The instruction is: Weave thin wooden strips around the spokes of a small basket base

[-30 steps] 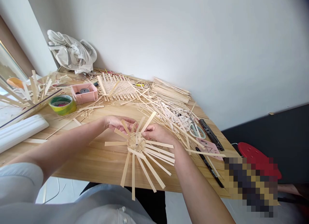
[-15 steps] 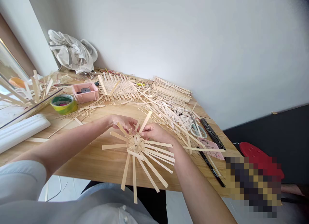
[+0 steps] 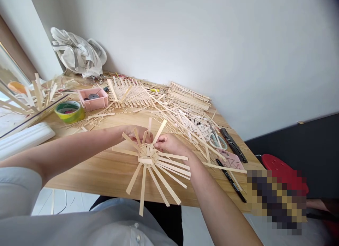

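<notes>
Small woven piece [image 3: 147, 154], strips splayed all round, over the near side of the wooden table [image 3: 106, 172]. My right hand [image 3: 171, 143] pinches its far edge between thumb and fingers; my left hand [image 3: 137, 132] sits behind the strips, fingers partly hidden, grip I cannot tell.

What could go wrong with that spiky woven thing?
The weave might loosen if the right hand loses its grip at the edge. The long strips stick out all round, and some tips look close to the right forearm, so they could catch or bend there.
</notes>
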A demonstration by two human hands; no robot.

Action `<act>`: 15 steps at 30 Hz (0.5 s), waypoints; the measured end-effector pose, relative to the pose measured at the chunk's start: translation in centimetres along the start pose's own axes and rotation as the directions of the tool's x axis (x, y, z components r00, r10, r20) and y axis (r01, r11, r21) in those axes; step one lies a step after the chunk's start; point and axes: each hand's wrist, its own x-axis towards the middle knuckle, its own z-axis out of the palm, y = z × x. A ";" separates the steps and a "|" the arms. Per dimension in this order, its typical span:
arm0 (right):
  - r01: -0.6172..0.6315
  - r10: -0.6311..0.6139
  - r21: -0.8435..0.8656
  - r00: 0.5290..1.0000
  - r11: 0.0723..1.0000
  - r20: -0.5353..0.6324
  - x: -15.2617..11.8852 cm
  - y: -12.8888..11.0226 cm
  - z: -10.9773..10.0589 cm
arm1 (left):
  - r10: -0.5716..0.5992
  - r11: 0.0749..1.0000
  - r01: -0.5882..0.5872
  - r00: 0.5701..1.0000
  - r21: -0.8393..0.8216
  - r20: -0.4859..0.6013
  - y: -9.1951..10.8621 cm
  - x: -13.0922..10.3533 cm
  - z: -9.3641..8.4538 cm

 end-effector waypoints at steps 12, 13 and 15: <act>0.014 -0.016 -0.104 1.000 0.994 -0.020 -0.1 -0.3 0.0 | -0.028 1.000 0.028 1.000 0.004 0.014 -2.9 -1.4 1.7; 0.013 -0.015 -0.110 1.000 0.994 -0.021 -0.2 -0.4 0.0 | -0.022 1.000 0.022 1.000 0.018 -0.009 -2.9 -1.5 1.8; 0.017 -0.018 -0.113 1.000 0.993 -0.015 -0.3 -0.5 0.0 | -0.021 0.999 0.023 0.999 0.041 -0.042 -2.8 -1.5 2.0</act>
